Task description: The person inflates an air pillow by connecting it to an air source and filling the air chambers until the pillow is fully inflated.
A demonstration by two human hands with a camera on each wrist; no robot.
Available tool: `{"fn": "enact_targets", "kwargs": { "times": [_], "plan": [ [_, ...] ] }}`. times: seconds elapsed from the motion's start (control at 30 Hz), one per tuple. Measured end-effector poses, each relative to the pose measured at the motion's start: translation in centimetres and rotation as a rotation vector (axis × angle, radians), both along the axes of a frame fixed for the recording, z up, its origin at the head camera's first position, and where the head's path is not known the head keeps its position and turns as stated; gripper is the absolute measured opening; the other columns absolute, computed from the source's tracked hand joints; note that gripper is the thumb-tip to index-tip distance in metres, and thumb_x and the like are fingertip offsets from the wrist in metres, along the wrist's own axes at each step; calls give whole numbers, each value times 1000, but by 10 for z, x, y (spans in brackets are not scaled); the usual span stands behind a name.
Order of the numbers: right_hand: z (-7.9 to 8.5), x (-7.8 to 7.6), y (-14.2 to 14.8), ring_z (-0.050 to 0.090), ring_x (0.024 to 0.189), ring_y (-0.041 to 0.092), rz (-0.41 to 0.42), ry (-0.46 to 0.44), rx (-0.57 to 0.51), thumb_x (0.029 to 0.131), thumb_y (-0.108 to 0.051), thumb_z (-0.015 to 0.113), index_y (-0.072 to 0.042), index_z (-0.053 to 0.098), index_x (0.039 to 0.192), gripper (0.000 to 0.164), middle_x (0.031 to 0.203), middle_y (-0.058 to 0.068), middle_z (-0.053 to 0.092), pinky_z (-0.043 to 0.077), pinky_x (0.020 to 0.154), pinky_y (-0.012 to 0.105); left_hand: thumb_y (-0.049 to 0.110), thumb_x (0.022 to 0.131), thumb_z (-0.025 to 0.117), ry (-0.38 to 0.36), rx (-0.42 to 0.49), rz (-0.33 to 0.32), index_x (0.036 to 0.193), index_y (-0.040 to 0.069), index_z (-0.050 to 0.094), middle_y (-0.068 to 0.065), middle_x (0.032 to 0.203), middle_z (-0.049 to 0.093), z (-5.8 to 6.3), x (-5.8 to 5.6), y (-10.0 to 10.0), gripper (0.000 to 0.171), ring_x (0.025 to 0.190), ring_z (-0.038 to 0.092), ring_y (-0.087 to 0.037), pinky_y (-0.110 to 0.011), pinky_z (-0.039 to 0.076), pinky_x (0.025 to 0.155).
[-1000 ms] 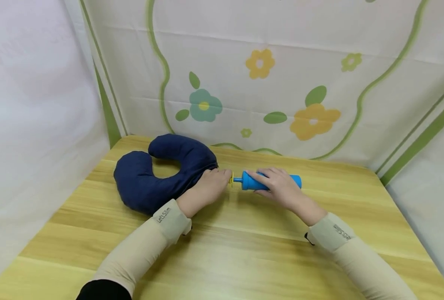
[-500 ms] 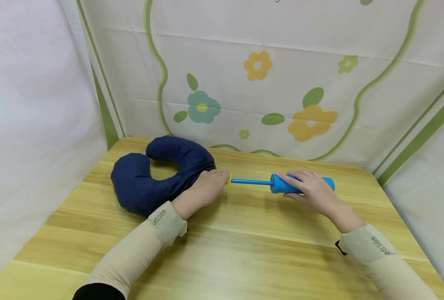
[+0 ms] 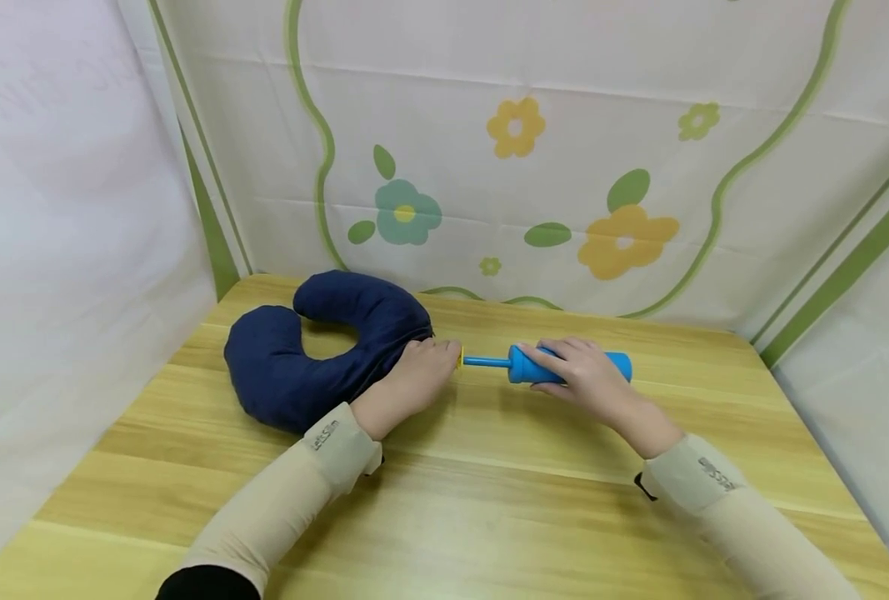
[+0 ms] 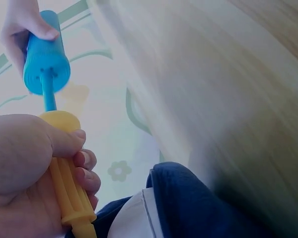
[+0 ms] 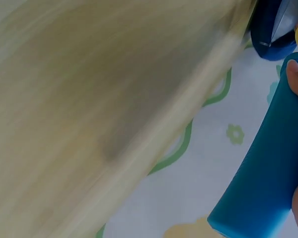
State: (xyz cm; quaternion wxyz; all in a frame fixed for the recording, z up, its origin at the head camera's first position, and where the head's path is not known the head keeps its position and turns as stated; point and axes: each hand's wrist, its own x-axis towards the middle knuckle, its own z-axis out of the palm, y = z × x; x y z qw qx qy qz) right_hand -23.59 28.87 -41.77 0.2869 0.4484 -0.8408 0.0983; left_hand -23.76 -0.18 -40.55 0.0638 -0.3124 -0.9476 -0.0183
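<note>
A blue hand pump point(image 3: 618, 365) lies level above the wooden table, its thin blue rod point(image 3: 486, 362) partly drawn out. My right hand point(image 3: 585, 379) is wrapped round the barrel. The left hand point(image 3: 423, 372) grips the ribbed yellow handle point(image 4: 70, 191), thumb on one side and fingers on the other. Beside the left hand rests a navy U-shaped neck pillow point(image 3: 287, 387). In the left wrist view the handle's narrow lower end points to the pillow's opened cover, where a pale inner layer point(image 4: 134, 215) shows; whether they join is out of sight.
The wood-grain table point(image 3: 481, 517) reaches from under the arms to a white curtain point(image 3: 444, 83) printed with flowers at the back. Pale cloth walls stand on the left point(image 3: 77, 250) and right point(image 3: 879, 350).
My right hand first pulled the pump barrel away to the right, lengthening the bare rod. It has since pushed partway back left. The left hand and pillow stay nearly in place.
</note>
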Motion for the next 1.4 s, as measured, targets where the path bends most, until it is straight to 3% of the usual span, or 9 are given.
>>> {"fn": "enact_targets", "kwargs": {
  "times": [0.1, 0.2, 0.37, 0.53, 0.67, 0.97, 1.2, 1.4],
  "plan": [
    [1, -2, -17, 67, 94, 42, -12, 0, 5, 82, -30, 87, -7, 62, 139, 66, 111, 21, 70, 54, 80, 59, 4, 104, 60, 26, -10, 13, 100, 10, 54, -2, 88, 58, -1, -2, 3, 9, 71, 48, -19, -32, 39, 68],
    [-1, -2, -34, 67, 95, 41, -36, -16, 5, 71, -17, 95, -7, 63, 138, 75, 112, 21, 70, 54, 80, 58, 6, 104, 61, 60, -50, 29, 103, 9, 56, -3, 91, 62, -2, -2, 6, 6, 71, 51, -18, -31, 41, 66],
    [-6, -1, -56, 66, 99, 38, -56, -81, 5, 77, -17, 92, -8, 62, 141, 72, 115, 20, 69, 54, 81, 55, 6, 104, 61, 64, -96, 36, 111, 6, 57, -5, 94, 63, -3, -1, 9, 8, 72, 53, -20, -32, 44, 68],
    [-5, 1, -60, 66, 102, 36, -75, -124, 8, 78, -17, 91, -10, 61, 143, 72, 118, 19, 69, 54, 83, 54, 4, 105, 59, 16, -79, 21, 114, 7, 56, -5, 97, 63, -1, -2, 8, 10, 76, 54, -20, -34, 44, 71],
    [2, -1, -56, 66, 105, 37, -79, -140, 41, 80, -19, 90, -11, 60, 145, 72, 120, 19, 69, 53, 86, 55, 3, 105, 58, -29, -50, 23, 113, 9, 55, -3, 97, 63, 0, -4, 6, 11, 78, 53, -19, -34, 43, 72],
    [8, -2, -24, 65, 107, 40, -100, -165, 81, 80, -22, 90, -10, 57, 146, 75, 121, 19, 69, 51, 89, 59, 3, 105, 57, -53, -30, 25, 109, 11, 54, -4, 105, 65, 3, -6, 2, 9, 85, 54, -21, -34, 44, 76],
    [6, -1, 8, 66, 104, 41, -80, -145, 64, 76, -17, 92, -8, 57, 145, 78, 118, 20, 70, 52, 86, 60, 1, 105, 56, -53, -20, 5, 106, 11, 53, -2, 102, 63, 2, -8, -1, 11, 81, 51, -20, -34, 42, 76],
    [3, 1, 25, 67, 106, 42, -83, -151, 43, 73, -15, 94, 2, 58, 142, 79, 122, 22, 69, 51, 88, 62, 6, 107, 54, -22, -23, 2, 105, 11, 54, -2, 102, 65, -1, -8, -2, 6, 83, 54, -20, -33, 44, 75]
  ]
}}
